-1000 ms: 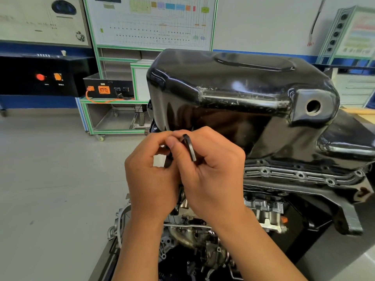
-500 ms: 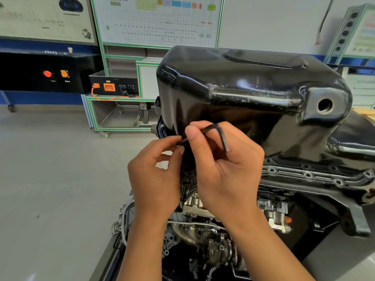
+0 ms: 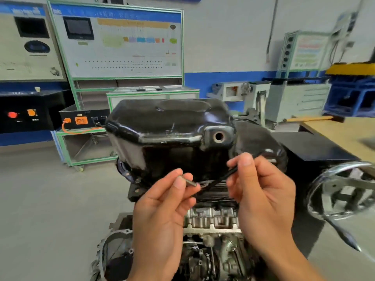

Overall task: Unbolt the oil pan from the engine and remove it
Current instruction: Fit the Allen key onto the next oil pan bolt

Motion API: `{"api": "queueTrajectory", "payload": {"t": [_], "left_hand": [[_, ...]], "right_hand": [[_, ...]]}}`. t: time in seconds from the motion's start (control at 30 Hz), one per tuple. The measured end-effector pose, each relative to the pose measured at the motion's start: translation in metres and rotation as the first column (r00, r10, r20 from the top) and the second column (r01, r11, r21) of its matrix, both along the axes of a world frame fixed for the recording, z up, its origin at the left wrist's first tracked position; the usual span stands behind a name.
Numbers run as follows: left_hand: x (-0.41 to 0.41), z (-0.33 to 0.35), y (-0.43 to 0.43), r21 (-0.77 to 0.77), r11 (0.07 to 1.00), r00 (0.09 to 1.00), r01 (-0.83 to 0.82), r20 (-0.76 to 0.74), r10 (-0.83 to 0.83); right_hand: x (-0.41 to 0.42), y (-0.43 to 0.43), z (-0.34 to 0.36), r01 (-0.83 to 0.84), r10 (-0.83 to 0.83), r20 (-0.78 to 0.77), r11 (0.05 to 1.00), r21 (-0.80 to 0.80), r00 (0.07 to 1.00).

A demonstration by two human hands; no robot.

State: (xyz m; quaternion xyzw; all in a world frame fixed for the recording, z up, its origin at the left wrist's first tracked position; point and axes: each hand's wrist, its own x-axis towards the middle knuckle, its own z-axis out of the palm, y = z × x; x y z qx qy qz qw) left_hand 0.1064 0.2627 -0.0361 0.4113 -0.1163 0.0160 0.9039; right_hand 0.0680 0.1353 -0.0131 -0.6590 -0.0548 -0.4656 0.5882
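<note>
So the glossy black stamped-steel oil pan [image 3: 172,128] sits on top of the upturned grey aluminium engine [image 3: 213,220], drain hole facing the camera, flange down against the block. Both hands are up in front of it, near each other. The left hand [image 3: 162,209] pinches a small grey metal bolt [image 3: 189,182] between thumb and forefinger. The right hand [image 3: 263,197] pinches a thin black L-shaped hex key [image 3: 223,178], whose long end points at the bolt. It's too blurry to tell if they touch. A chrome hand wheel [image 3: 341,189] is off to the right, with a tan wooden table [image 3: 345,134] behind it.
</note>
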Motion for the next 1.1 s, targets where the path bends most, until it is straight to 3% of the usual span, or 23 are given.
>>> {"api": "queueTrajectory", "payload": {"t": [0.17,0.3,0.37,0.47,0.53,0.63,0.77,1.1], "left_hand": [[-0.063,0.016,-0.111,0.202,0.948,0.963,0.244,0.065,-0.262],[-0.115,0.018,-0.223,0.457,0.746,0.817,0.484,0.071,-0.572],[-0.146,0.017,-0.287,0.666,0.580,0.692,0.469,0.131,-0.710],[-0.185,0.011,-0.370,0.863,0.398,0.541,0.310,0.185,-0.821],[-0.207,0.004,-0.416,0.926,0.333,0.506,0.177,0.204,-0.838],[-0.227,-0.008,-0.460,0.962,0.260,0.516,0.080,0.184,-0.837],[-0.229,-0.026,-0.484,0.970,0.237,0.590,0.061,0.157,-0.792],[-0.229,-0.043,-0.505,0.955,0.298,0.615,-0.002,0.236,-0.752]], "right_hand": [[-0.081,-0.104,0.033,0.181,-0.198,-0.090,0.969,-0.169,0.976],[-0.165,-0.208,0.049,0.364,-0.481,-0.266,0.847,-0.389,0.835],[-0.216,-0.263,0.046,0.465,-0.669,-0.397,0.732,-0.497,0.628],[-0.277,-0.329,0.026,0.512,-0.759,-0.589,0.635,-0.578,0.277],[-0.305,-0.361,0.008,0.476,-0.745,-0.658,0.620,-0.624,0.108],[-0.328,-0.393,-0.014,0.371,-0.694,-0.718,0.655,-0.658,-0.049],[-0.337,-0.419,-0.032,0.387,-0.636,-0.759,0.671,-0.632,-0.137],[-0.337,-0.444,-0.050,0.556,-0.674,-0.718,0.534,-0.637,-0.175]]}}
